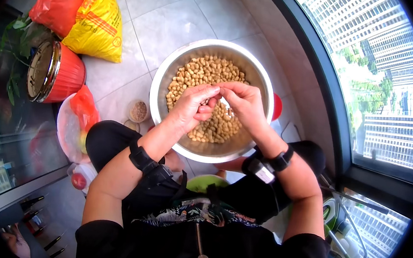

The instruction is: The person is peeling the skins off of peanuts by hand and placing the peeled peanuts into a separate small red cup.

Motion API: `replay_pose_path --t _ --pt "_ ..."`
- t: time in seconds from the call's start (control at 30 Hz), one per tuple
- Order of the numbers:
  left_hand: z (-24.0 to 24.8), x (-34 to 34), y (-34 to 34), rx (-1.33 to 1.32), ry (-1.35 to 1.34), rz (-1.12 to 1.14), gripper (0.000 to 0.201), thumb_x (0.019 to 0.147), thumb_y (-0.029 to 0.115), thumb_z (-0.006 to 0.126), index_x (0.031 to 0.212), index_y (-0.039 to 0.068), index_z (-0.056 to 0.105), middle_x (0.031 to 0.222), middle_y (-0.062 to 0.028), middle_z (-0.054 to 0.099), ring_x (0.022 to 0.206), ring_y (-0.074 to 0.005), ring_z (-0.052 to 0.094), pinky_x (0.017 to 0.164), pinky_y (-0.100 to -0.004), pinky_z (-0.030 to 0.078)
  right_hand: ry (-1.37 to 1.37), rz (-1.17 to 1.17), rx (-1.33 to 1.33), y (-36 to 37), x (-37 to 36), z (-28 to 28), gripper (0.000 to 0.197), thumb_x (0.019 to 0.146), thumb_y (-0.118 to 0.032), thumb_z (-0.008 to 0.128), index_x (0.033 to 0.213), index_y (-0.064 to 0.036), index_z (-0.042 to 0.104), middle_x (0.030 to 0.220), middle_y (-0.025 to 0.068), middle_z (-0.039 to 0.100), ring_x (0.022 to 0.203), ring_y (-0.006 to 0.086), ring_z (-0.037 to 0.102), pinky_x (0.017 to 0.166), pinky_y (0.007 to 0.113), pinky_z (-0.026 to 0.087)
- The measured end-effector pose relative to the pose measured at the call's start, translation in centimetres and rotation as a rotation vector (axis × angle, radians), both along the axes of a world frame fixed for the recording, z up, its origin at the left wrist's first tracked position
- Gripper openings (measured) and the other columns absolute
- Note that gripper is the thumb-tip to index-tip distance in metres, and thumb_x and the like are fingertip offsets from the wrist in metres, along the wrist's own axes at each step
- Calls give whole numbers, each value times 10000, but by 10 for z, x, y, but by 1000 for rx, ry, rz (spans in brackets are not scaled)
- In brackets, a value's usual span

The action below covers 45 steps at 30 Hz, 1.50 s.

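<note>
A wide steel basin [260, 129] in front of me holds a heap of unshelled peanuts [216, 130]. Over its middle, my two hands meet at the fingertips. My left hand [192, 106] is closed, its fingers curled, with small pinkish-brown peanut kernels [205, 101] showing at the palm. My right hand [244, 101] pinches with thumb and forefinger against the left thumb tip. A peanut seems to be held between the fingertips, mostly covered by them. Left of the basin stands a small cup of shelled kernels [139, 111].
Between my legs is a green bowl [206, 183]. To the left are a pink basin [64, 129] with plastic bags, a red bin [66, 75], a yellow bag [98, 23] and a red bag [60, 3]. A window frame [327, 66] curves along the right.
</note>
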<state>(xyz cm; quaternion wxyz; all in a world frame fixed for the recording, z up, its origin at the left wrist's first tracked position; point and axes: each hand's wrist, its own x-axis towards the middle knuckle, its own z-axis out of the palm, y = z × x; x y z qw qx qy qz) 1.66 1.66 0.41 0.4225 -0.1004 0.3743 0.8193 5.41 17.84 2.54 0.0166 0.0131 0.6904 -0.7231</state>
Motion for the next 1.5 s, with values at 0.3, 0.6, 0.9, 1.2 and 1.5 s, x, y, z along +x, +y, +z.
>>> replay_pose_path --t 0.3,0.6,0.9,1.2,1.5 --pt "6 1 2 -6 47 1 130 880 170 637 865 49 592 667 30 495 460 -8 364 371 -141 240 -287 -53 -353 -2 3 -9 173 882 -133 613 981 -10 684 601 -50 543 462 7 389 418 159 273" --pt "-4 3 3 -30 43 1 130 867 167 634 861 49 581 672 13 517 458 -15 373 364 -144 244 -406 -23 -566 0 6 -13 162 870 -123 596 972 -22 670 641 -43 538 450 7 346 409 156 247" --pt "1 0 1 -89 20 -15 95 844 111 561 861 17 568 677 -31 513 462 -35 379 362 -154 250 -267 -15 -158 3 -1 -1 151 867 -133 616 948 -21 677 615 -40 567 477 9 407 411 173 280" --pt "-19 -1 7 -49 -32 155 139 821 87 483 912 11 556 724 -25 496 486 -37 367 375 -163 257 -394 107 -526 42 -10 -26 147 799 -121 467 805 -19 573 658 54 569 484 105 415 411 227 326" --pt "-7 -3 -1 -50 29 -50 158 871 107 494 937 -4 584 737 -15 498 485 -35 375 374 -154 263 -186 509 1591 45 6 -65 175 792 -171 540 792 -85 692 754 113 679 737 279 682 649 370 545"
